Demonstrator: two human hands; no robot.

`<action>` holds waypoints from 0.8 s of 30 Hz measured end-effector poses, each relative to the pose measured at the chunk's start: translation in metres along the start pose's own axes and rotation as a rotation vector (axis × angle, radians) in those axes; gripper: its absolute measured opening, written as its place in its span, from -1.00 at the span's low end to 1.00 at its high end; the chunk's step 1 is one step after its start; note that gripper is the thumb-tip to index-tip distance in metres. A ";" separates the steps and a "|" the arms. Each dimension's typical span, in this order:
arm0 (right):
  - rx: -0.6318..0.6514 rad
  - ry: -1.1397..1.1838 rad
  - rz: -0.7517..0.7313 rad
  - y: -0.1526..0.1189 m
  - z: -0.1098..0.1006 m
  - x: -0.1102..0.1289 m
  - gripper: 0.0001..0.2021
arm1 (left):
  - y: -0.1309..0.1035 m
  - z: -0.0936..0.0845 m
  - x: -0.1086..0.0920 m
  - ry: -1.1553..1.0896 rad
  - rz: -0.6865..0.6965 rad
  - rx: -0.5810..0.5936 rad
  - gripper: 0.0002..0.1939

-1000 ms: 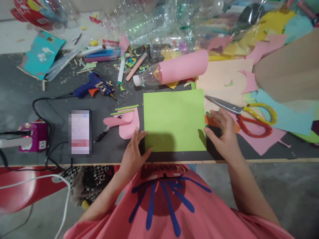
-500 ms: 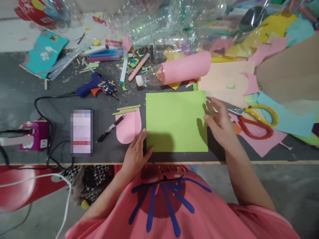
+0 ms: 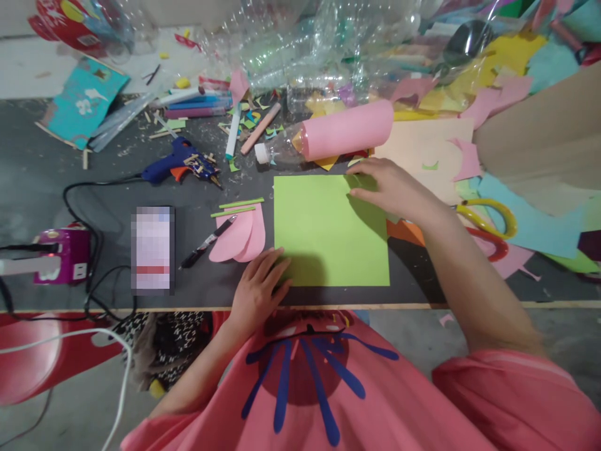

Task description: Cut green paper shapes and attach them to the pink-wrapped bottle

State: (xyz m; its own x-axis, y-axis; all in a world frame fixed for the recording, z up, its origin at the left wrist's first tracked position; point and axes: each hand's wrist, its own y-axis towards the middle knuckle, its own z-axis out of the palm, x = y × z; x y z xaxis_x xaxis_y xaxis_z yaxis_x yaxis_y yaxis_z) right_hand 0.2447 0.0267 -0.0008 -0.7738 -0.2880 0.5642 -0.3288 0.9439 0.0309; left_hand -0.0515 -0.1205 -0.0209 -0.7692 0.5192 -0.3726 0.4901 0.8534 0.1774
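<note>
A light green sheet of paper (image 3: 328, 232) lies flat near the front edge of the dark table. My left hand (image 3: 260, 285) rests open at its lower left edge, fingers spread. At the sheet's upper right corner is my right hand (image 3: 387, 188), thumb and fingers apart, nothing seen between them. Pink rounded paper pieces (image 3: 251, 238) lie just beyond my left fingertips, with thin green strips (image 3: 241, 203) and a black pen (image 3: 206, 244) across them. Scissors (image 3: 504, 219) with yellow and red handles are partly hidden behind my right forearm.
Behind the sheet lies a clear bottle wrapped in pink paper (image 3: 347, 130). A blue glue gun (image 3: 181, 163) with a black cord and a phone (image 3: 153, 250) are at left. Plastic bottles (image 3: 300, 44), markers (image 3: 200, 103) and paper scraps crowd the back and right.
My right hand has moved left and away from me, from the sheet's right edge to its upper right corner. One pink piece has swung out to the left.
</note>
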 end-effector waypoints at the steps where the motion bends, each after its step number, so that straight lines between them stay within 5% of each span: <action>1: -0.010 0.005 0.014 0.004 0.003 -0.001 -0.74 | 0.001 -0.001 0.000 0.008 0.011 0.004 -0.69; 7: 0.029 0.121 0.148 0.009 -0.002 0.003 -0.91 | 0.002 -0.002 -0.001 -0.001 -0.009 0.001 -0.71; 11: 0.045 0.313 0.191 0.001 -0.013 -0.001 -0.94 | -0.005 -0.004 -0.001 -0.169 -0.018 -0.123 -0.70; 15: 0.045 0.380 0.174 -0.007 -0.018 -0.011 -0.89 | -0.008 -0.018 -0.001 -0.279 -0.012 -0.278 -0.66; 18: 0.056 0.383 0.151 -0.009 -0.016 -0.011 -0.85 | 0.005 -0.033 0.003 -0.232 -0.006 -0.289 -0.63; 21: 0.065 0.373 0.137 -0.007 -0.012 -0.005 -0.86 | 0.026 -0.038 0.007 -0.180 0.086 -0.149 -0.65; 24: 0.059 0.335 0.122 -0.004 -0.009 0.004 -0.86 | 0.043 -0.028 0.004 -0.069 0.209 0.203 -0.59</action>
State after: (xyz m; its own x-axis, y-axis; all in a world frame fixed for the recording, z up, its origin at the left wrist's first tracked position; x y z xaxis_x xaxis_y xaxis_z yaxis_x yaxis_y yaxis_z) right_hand 0.2483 0.0233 0.0088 -0.5917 -0.0955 0.8005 -0.2833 0.9543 -0.0955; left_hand -0.0448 -0.0805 0.0110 -0.6171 0.6723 -0.4090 0.7120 0.6983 0.0735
